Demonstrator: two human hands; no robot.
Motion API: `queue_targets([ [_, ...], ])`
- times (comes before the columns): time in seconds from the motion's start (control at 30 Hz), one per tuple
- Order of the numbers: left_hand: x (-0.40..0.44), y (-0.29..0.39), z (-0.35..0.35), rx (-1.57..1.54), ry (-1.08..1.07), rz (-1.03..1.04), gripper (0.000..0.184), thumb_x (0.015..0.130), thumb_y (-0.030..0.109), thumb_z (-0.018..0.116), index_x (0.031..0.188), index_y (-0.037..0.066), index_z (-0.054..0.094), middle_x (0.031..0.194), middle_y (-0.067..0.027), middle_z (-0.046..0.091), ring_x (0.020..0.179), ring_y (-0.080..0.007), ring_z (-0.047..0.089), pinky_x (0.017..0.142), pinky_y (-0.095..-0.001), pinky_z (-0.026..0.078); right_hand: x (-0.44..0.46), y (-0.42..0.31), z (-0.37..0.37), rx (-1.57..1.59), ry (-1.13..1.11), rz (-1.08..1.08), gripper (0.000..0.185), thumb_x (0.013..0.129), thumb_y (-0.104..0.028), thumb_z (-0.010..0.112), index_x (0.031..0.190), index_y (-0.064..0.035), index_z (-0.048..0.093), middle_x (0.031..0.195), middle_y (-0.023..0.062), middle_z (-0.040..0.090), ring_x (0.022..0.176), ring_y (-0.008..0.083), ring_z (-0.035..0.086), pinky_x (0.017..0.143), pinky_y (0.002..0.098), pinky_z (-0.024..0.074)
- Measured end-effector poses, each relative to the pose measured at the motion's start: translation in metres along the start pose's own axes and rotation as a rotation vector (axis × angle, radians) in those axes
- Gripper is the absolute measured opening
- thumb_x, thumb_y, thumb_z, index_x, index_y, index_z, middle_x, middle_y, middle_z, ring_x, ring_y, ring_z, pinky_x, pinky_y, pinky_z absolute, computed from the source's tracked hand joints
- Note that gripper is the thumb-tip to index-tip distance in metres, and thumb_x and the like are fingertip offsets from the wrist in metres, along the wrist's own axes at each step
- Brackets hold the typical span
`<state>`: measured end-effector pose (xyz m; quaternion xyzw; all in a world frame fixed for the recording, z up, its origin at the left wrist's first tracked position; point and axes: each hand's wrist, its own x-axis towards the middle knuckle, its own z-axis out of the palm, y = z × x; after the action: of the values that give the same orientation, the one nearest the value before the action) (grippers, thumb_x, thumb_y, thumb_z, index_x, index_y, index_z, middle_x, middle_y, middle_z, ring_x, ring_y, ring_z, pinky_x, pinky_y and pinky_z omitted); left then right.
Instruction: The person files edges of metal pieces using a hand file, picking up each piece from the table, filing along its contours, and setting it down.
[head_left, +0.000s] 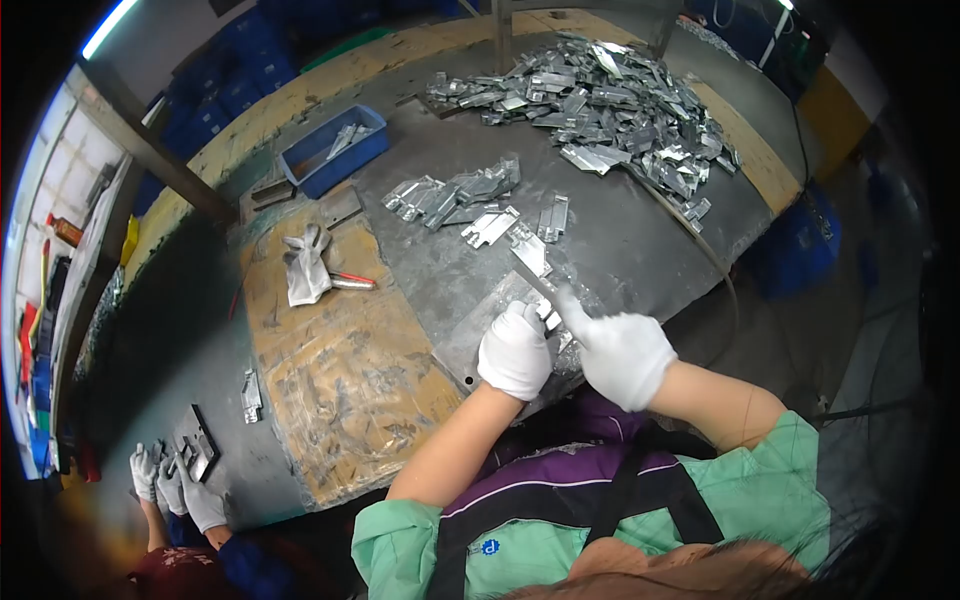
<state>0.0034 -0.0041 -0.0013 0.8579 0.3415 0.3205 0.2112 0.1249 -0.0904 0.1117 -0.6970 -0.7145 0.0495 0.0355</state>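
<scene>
My left hand (515, 350), in a white glove, is closed around a small silver metal part (546, 314), most of which the fingers hide. My right hand (625, 355), gloved too, grips a long, narrow flat file (537, 284) that slants up and left above the part. Its fingers are somewhat blurred. Just beyond the hands lie loose stamped metal parts (530, 248), and farther off is a loosely stacked group of such pieces (455, 192).
A large heap of metal parts (620, 100) covers the far right of the table. A blue bin (335, 150) stands at the back left. On the cardboard (340, 400) lie a white glove (306, 264) and red-handled pliers (353, 282). Other people's gloved hands (205, 505) work at lower left.
</scene>
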Motion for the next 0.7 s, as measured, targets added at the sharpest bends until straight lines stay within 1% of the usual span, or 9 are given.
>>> queue_targets([
  [0.03,0.0,0.005,-0.005,0.046,-0.015,-0.039,0.024,0.072,0.017,0.07,0.085,0.004,0.055,0.08,-0.0157,0.055,0.069,-0.0354,0.058,0.062,-0.0451,0.048,0.003,0.0,0.005,0.0,0.009,-0.001,0.06,0.078,-0.008,0.052,0.136,0.0013,0.039,0.056,0.0155,0.06,0.049,0.0321,0.062,0.048,0.0421,0.05],
  [0.1,0.0,0.001,-0.004,0.053,-0.001,0.004,0.024,0.072,0.017,0.07,0.085,0.004,0.055,0.081,-0.0153,0.055,0.069,-0.0352,0.058,0.063,-0.045,0.049,0.01,-0.001,0.011,-0.003,0.089,-0.007,0.058,0.079,-0.008,0.05,0.135,0.0027,0.039,0.055,0.016,0.06,0.05,0.033,0.062,0.05,0.0429,0.0501],
  [0.23,-0.001,0.0,-0.001,0.032,0.022,0.026,0.025,0.072,0.017,0.071,0.087,0.004,0.056,0.082,-0.0154,0.056,0.07,-0.0352,0.059,0.063,-0.0447,0.049,-0.03,0.0,-0.003,-0.041,-0.037,0.009,0.059,0.079,-0.008,0.052,0.136,0.0028,0.039,0.055,0.0138,0.059,0.049,0.0301,0.062,0.048,0.0398,0.0495],
  [0.33,-0.002,-0.003,0.002,-0.007,0.012,0.027,0.024,0.073,0.016,0.069,0.088,0.002,0.056,0.083,-0.0162,0.056,0.07,-0.0353,0.058,0.062,-0.0462,0.048,-0.031,0.0,0.001,-0.011,-0.003,-0.059,0.059,0.079,-0.008,0.053,0.135,0.0032,0.039,0.053,0.0128,0.058,0.049,0.0293,0.062,0.047,0.0385,0.0494],
  [0.37,-0.003,-0.006,0.004,-0.015,0.029,0.081,0.022,0.074,0.015,0.067,0.088,0.002,0.056,0.082,-0.0163,0.056,0.07,-0.0354,0.058,0.062,-0.0467,0.048,-0.02,0.0,0.002,0.008,-0.047,-0.03,0.059,0.079,-0.009,0.053,0.135,0.0031,0.039,0.054,0.013,0.059,0.049,0.0306,0.062,0.048,0.0403,0.0495],
  [0.47,-0.002,0.0,-0.001,0.057,-0.035,0.002,0.021,0.075,0.014,0.066,0.089,0.001,0.056,0.082,-0.0175,0.056,0.069,-0.0359,0.058,0.061,-0.0469,0.048,0.012,-0.004,0.011,0.013,0.048,-0.006,0.06,0.078,-0.007,0.052,0.136,0.0035,0.037,0.057,0.015,0.061,0.052,0.0322,0.063,0.051,0.0437,0.0504],
  [0.57,-0.004,-0.003,-0.001,0.063,-0.032,-0.001,0.023,0.075,0.015,0.066,0.09,0.0,0.056,0.084,-0.0177,0.056,0.07,-0.036,0.059,0.062,-0.0463,0.048,-0.007,-0.009,-0.001,0.036,0.034,-0.014,0.06,0.078,-0.007,0.052,0.135,0.0026,0.039,0.056,0.0138,0.06,0.051,0.0318,0.063,0.051,0.0434,0.0504],
  [0.67,0.0,-0.001,-0.004,-0.087,-0.042,0.001,0.028,0.074,0.016,0.068,0.093,-0.001,0.056,0.086,-0.0171,0.057,0.073,-0.036,0.059,0.064,-0.0455,0.049,-0.041,-0.008,0.0,-0.04,-0.071,-0.031,0.058,0.075,-0.007,0.054,0.132,0.0019,0.044,0.054,0.0109,0.059,0.048,0.0284,0.062,0.047,0.0384,0.0488],
  [0.7,-0.002,-0.005,0.002,-0.055,-0.015,0.002,0.029,0.073,0.016,0.069,0.093,0.0,0.056,0.086,-0.017,0.057,0.073,-0.0358,0.06,0.064,-0.0453,0.049,-0.04,-0.006,0.007,-0.069,0.025,-0.054,0.059,0.075,-0.006,0.054,0.132,0.0018,0.044,0.052,0.0103,0.058,0.047,0.0275,0.061,0.045,0.0376,0.0478],
])
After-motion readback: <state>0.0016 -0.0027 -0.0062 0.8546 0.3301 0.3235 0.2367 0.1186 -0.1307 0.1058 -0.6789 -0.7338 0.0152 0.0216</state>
